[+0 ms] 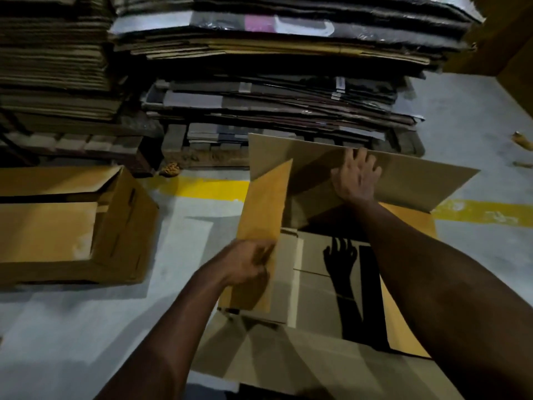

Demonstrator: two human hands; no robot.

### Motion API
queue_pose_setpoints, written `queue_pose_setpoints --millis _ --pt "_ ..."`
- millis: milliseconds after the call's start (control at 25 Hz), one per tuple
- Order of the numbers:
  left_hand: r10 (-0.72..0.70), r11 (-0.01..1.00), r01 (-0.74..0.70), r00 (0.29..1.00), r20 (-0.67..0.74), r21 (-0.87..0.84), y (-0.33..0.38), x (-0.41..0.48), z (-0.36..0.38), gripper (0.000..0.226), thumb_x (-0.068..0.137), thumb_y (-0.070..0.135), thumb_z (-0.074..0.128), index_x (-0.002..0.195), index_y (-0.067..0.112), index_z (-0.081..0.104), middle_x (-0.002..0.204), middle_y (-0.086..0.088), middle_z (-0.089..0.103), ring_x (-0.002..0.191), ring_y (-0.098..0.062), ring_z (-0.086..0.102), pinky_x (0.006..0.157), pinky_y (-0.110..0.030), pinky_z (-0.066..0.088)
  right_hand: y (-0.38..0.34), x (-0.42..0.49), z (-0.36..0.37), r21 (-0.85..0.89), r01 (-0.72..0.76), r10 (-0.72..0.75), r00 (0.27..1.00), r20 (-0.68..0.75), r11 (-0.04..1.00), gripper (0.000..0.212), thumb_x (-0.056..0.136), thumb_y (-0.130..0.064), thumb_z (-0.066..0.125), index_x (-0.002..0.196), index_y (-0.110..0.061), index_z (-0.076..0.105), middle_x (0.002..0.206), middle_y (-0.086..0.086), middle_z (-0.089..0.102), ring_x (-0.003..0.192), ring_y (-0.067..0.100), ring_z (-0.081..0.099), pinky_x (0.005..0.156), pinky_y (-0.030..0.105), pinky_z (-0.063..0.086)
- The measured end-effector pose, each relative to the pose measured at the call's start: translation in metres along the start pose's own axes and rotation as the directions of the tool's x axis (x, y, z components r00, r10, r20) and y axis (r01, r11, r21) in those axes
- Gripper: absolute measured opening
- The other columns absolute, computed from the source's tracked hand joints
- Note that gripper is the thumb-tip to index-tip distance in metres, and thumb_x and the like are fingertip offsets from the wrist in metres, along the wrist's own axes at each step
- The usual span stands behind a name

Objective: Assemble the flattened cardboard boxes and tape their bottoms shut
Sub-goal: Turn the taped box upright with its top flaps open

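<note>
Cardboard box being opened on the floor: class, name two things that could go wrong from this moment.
1. The right hand presses the far flap while the left hand pinches the left side flap; the flaps may fold in the wrong order.
2. No tape shows in view, so the flaps could spring open when released.

Place: warehouse or packing storeroom, dimly lit.
Stock: tall stacks of flattened cardboard (288, 47) at 12 o'clock, more at 10 o'clock, resting on a pallet (202, 151).
Floor: grey painted concrete (461, 116) with a yellow marking line (207, 189).
Goods: made-up carton (72, 223) at 9 o'clock.
</note>
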State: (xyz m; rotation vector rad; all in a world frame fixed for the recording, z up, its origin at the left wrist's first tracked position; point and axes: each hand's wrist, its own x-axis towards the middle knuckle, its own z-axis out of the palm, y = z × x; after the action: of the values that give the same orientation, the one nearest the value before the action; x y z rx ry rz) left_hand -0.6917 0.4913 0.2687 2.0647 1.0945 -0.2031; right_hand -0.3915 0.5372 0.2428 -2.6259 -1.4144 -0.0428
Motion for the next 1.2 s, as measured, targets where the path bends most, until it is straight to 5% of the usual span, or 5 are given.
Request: queue_pose_setpoints --millis 120,320,640,840,1200 --pt "-0.072 0.991 0.032 0.948 0.311 0.131 -0.011 0.012 0.028 0.074 0.090 0.035 0.062 0.151 0.029 0.021 0.159 0.001 0.020 0.142 -0.025 0.028 0.112 -0.033 0.031 0.014 -0.009 -0.006 -0.054 0.029 -0.034 0.995 -0.097 0.998 0.058 0.087 -0.036 0.050 0.141 -0.014 0.042 0.144 0.020 0.038 0.132 0.040 0.034 0.108 0.056 0.027" --pt "-0.046 0.963 -0.057 0.929 0.367 0.264 -0.008 0.016 0.065 0.080 0.087 0.043 0.062 0.152 0.024 0.020 0.162 0.003 -0.004 0.145 -0.025 0.021 0.113 -0.033 0.028 0.053 -0.020 -0.025 -0.160 0.212 -0.216 0.976 -0.011 0.964 0.053 0.094 -0.043 0.047 0.139 -0.017 0.044 0.138 0.013 0.049 0.129 0.037 0.042 0.109 0.054 0.028" --pt "-0.034 0.911 -0.156 0.894 0.446 0.382 -0.012 0.020 0.075 0.082 0.085 0.038 0.067 0.152 0.024 0.022 0.161 -0.003 0.010 0.140 -0.025 0.031 0.109 -0.031 0.034 0.073 -0.082 -0.020 -0.065 0.206 -0.204 0.978 0.037 0.976 0.033 0.091 -0.033 0.052 0.123 -0.024 0.052 0.120 0.006 0.056 0.110 0.031 0.052 0.090 0.046 0.039" --pt "-0.027 0.924 -0.165 0.871 0.490 0.344 -0.016 0.014 0.077 0.089 0.082 0.048 0.069 0.152 0.028 0.018 0.155 -0.002 0.029 0.134 -0.024 0.040 0.105 -0.031 0.037 0.092 -0.118 0.029 0.145 0.187 -0.237 0.745 0.623 0.971 0.043 0.088 -0.051 0.045 0.121 -0.027 0.060 0.127 0.009 0.062 0.114 0.031 0.057 0.090 0.040 0.050" --pt "0.054 0.954 -0.158 0.926 0.373 0.255 0.014 -0.021 0.051 0.111 0.065 0.066 0.074 0.152 0.035 0.014 0.160 0.002 0.018 0.145 -0.021 0.021 0.115 -0.037 0.026 0.102 -0.170 -0.004 0.250 0.115 -0.244 0.779 0.578 0.961 0.061 0.094 -0.058 0.046 0.145 -0.024 0.042 0.150 0.005 0.043 0.132 0.029 0.044 0.102 0.048 0.042"
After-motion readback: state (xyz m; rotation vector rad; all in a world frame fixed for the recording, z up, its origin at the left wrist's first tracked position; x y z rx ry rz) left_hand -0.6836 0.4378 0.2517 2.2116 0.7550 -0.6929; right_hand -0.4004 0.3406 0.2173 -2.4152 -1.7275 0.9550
